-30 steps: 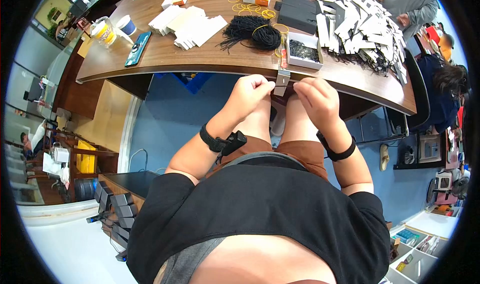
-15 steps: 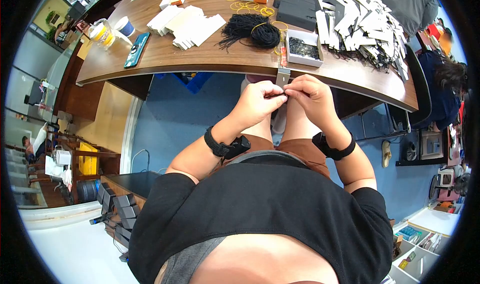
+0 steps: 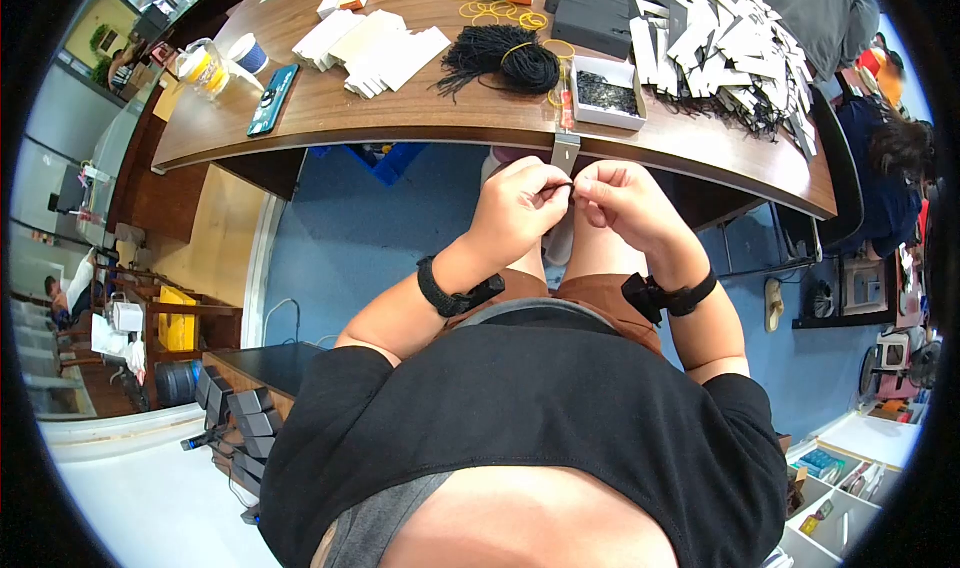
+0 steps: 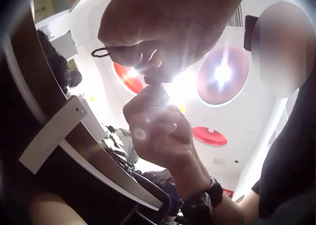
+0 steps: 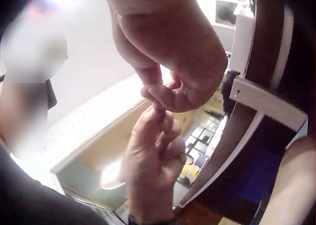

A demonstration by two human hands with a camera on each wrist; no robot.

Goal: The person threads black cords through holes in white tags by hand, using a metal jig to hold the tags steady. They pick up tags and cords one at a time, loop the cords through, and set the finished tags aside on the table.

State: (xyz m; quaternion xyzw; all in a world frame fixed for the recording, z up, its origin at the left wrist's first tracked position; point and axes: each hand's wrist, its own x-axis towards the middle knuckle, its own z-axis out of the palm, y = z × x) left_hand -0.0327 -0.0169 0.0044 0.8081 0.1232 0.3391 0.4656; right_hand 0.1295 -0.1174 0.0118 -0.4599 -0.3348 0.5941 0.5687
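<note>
Between my two hands, over my lap and just below the table (image 3: 440,123) edge, I have a thin black cord (image 3: 567,185). My left hand (image 3: 512,216) is mostly closed, fingers curled in and thumb and forefinger pinching the cord; the left wrist view shows a small loop of it poking out past my fingers. My right hand (image 3: 630,208) meets it tip to tip, its thumb and forefinger pinched on the cord too and its other fingers bent; how much cord is tucked between the tips I can't tell. Just beyond my fingertips a flat grey strip (image 3: 565,151) with a small hole sticks out from the table edge. Behind it sits an open white box (image 3: 608,98) of small black pieces, and left of that lies a bundle of black cords (image 3: 500,60) with a yellow band round it. A big heap of black and white tags (image 3: 715,58) spreads to the right, black strings among them. Over on the left are white cards (image 3: 370,53), a teal phone (image 3: 273,100) and a paper cup (image 3: 249,53)
</note>
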